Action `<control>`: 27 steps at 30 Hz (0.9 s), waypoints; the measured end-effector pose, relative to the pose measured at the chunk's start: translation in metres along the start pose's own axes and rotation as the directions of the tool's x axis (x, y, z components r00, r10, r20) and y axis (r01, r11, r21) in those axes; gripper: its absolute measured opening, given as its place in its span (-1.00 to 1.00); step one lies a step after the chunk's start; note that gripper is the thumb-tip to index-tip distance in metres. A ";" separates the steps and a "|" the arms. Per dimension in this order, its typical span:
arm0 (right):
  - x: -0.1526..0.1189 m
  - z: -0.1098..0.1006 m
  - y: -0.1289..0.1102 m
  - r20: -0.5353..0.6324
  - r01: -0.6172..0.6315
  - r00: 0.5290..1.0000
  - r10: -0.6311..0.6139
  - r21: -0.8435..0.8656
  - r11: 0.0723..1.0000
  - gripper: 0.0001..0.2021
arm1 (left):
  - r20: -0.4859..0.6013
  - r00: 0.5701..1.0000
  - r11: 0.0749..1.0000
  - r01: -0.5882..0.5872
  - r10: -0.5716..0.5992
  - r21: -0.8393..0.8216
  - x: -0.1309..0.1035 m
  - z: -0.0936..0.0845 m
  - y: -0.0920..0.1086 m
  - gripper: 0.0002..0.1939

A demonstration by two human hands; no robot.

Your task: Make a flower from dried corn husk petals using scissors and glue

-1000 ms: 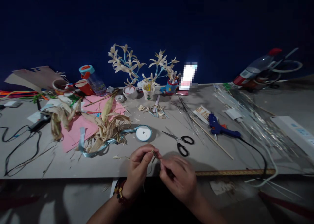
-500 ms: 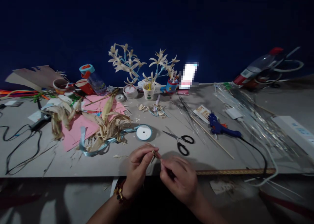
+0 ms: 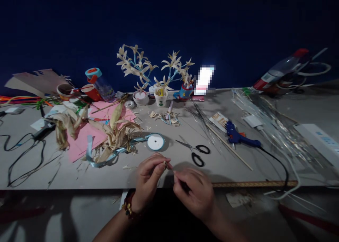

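Note:
Near the table's front edge, my left hand (image 3: pixel 150 173) pinches a small pale strip (image 3: pixel 166 164), which looks like a piece of dried corn husk, between thumb and forefinger. My right hand (image 3: pixel 194 190) is closed just to the right, its thumb and forefinger pinched at the strip's other end. Fingers hide most of the strip. Beyond my left hand lies a spool of light blue ribbon (image 3: pixel 155 142). Black-handled scissors (image 3: pixel 195 151) rest with blades parted beyond my right hand.
Dried corn husks (image 3: pixel 122 136) lie over pink paper (image 3: pixel 86 139) on the left. Husk flowers (image 3: pixel 136 67) stand in cups at the back. A blue glue gun (image 3: pixel 241 137), thin wires (image 3: pixel 203 120) and a wooden stick (image 3: pixel 230 148) are on the right, near clear plastic strips (image 3: pixel 280 125).
Both hands stay almost in place, still pinching the strip. My right hand has shifted very slightly away from my left. The view has tilted a little.

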State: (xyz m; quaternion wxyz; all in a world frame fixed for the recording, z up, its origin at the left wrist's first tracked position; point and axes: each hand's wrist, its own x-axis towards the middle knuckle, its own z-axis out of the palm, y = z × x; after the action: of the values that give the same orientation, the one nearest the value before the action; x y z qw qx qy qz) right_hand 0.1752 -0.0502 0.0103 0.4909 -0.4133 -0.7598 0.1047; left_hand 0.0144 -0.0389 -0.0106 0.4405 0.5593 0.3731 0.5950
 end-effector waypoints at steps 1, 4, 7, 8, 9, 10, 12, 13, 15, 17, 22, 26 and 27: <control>0.000 0.000 0.000 -0.003 -0.003 1.000 0.003 0.000 1.000 -0.84 | 0.001 1.000 1.000 -0.004 0.004 0.013 0.000 0.000 0.000 -0.79; 0.000 0.000 0.000 -0.003 -0.014 1.000 0.014 -0.005 1.000 -0.84 | 0.020 1.000 0.999 -0.010 0.009 0.041 0.001 -0.001 0.002 -0.79; 0.001 0.000 0.000 0.012 -0.014 1.000 0.014 -0.003 1.000 -0.83 | 0.036 0.999 0.998 -0.026 0.024 0.065 0.001 0.000 0.003 -0.78; 0.001 0.000 0.000 0.018 -0.013 1.000 0.013 -0.002 1.000 -0.83 | 0.038 0.999 0.997 -0.031 0.028 0.072 0.002 0.000 0.003 -0.78; 0.001 -0.001 -0.001 0.025 -0.013 1.000 0.013 -0.001 1.000 -0.83 | 0.039 0.999 0.996 -0.034 0.031 0.078 0.002 0.000 0.003 -0.78; 0.001 -0.001 -0.001 0.028 -0.011 1.000 0.011 -0.001 1.000 -0.83 | 0.042 0.999 0.996 -0.038 0.034 0.082 0.002 0.000 0.004 -0.77; 0.002 -0.003 -0.001 0.025 -0.005 1.000 0.005 -0.003 1.000 -0.84 | 0.048 0.998 0.994 -0.049 0.045 0.095 0.002 0.000 0.004 -0.77; 0.002 -0.003 -0.002 0.023 -0.004 1.000 0.004 -0.005 1.000 -0.84 | 0.052 0.997 0.993 -0.060 0.054 0.106 0.002 0.000 0.004 -0.77; 0.003 -0.004 -0.002 0.024 -0.007 1.000 0.007 -0.014 1.000 -0.83 | 0.061 0.995 0.987 -0.090 0.083 0.136 0.002 -0.001 0.004 -0.77; 0.003 -0.005 -0.002 0.034 -0.012 0.999 0.012 -0.021 1.000 -0.82 | 0.065 0.992 0.979 -0.114 0.105 0.169 0.002 -0.002 0.004 -0.78; 0.002 -0.007 0.000 0.061 0.005 0.998 -0.002 -0.052 0.999 -0.82 | 0.081 0.991 0.967 -0.123 0.108 0.222 0.003 -0.005 0.005 -0.82; 0.003 -0.011 0.004 0.098 0.080 0.993 -0.072 -0.089 0.993 -0.84 | 0.122 0.987 0.955 -0.131 0.102 0.264 0.006 -0.010 0.009 -0.87; 0.003 -0.012 0.004 0.101 0.099 0.991 -0.089 -0.091 0.991 -0.84 | 0.140 0.985 0.951 -0.132 0.096 0.278 0.007 -0.011 0.010 -0.88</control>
State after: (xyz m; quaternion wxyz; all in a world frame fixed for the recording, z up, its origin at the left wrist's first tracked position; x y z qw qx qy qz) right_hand 0.1871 -0.0480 0.0160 0.4375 -0.3944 -0.8055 0.0649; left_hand 0.0022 -0.0354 0.0000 0.3422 0.6740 0.3939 0.5230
